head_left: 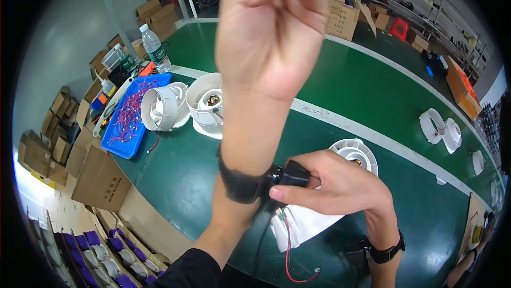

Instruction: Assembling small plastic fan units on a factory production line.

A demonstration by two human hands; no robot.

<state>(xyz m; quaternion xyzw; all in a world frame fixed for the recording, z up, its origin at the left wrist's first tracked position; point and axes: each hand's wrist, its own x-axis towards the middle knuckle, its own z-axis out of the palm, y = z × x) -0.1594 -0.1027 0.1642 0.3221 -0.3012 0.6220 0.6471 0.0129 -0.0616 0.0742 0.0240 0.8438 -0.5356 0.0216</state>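
My left hand (271, 38) is raised high in front of me, palm side showing and fingers curled in. Its fingertips are partly cut off by the top edge; nothing shows in the palm. A black strap (239, 181) circles my left wrist. My right hand (340, 181) is closed on a small black box-shaped device (295, 175) attached to that strap, thumb on its near side. Beneath the right hand lies a white plastic fan housing (306, 227) with a round ring (367, 152). A red and black wire (288, 256) with a small connector runs from it.
Two white round fan housings (159, 110) stand at the left, beside a blue tray (120, 147) of red wires. Water bottles (154, 48) stand behind it. More white fan parts (432, 126) lie at right on the green table (420, 208). Cardboard boxes (98, 179) stand left.
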